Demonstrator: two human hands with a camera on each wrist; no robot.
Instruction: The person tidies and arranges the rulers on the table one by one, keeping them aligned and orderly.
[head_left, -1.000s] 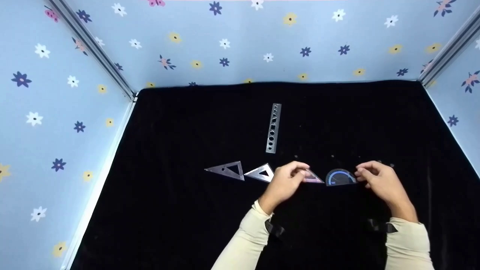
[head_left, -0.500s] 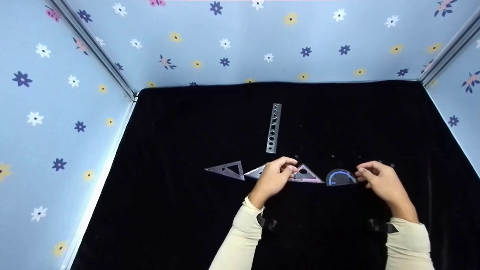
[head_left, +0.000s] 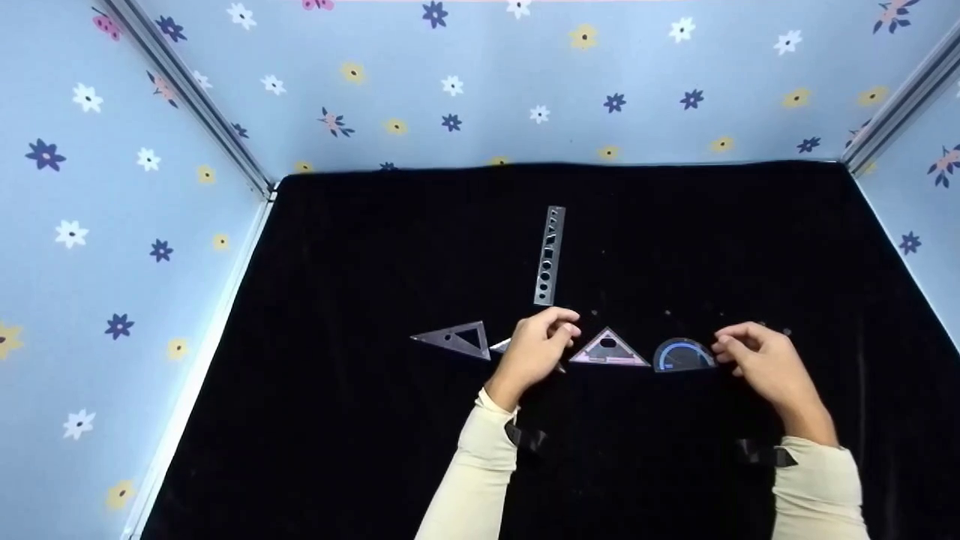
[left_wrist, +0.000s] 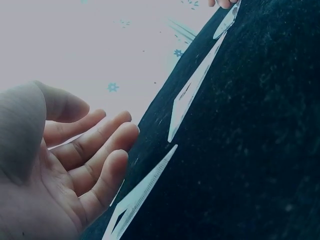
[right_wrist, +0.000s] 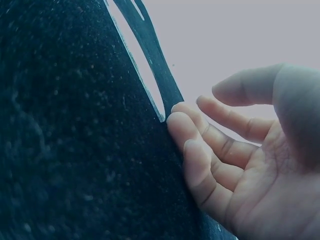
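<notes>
Loosely spread, left hand (head_left: pixel 534 346) fingers (left_wrist: pixel 107 137) hover over the middle set square (left_wrist: pixel 142 192).

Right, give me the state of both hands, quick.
Left hand: open, fingers loose, holding nothing, over a clear set square.
Right hand: open, holding nothing, fingertips at the edge of the protractor.

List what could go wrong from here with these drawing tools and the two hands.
1. The left hand covers part of the second set square; a blind nudge might knock it against the far-left set square.
2. The right hand sits at the protractor edge; a slip could push it into the pink set square.
3. These flat, clear pieces lie flush on the black cloth, so they may be hard to lift.
</notes>
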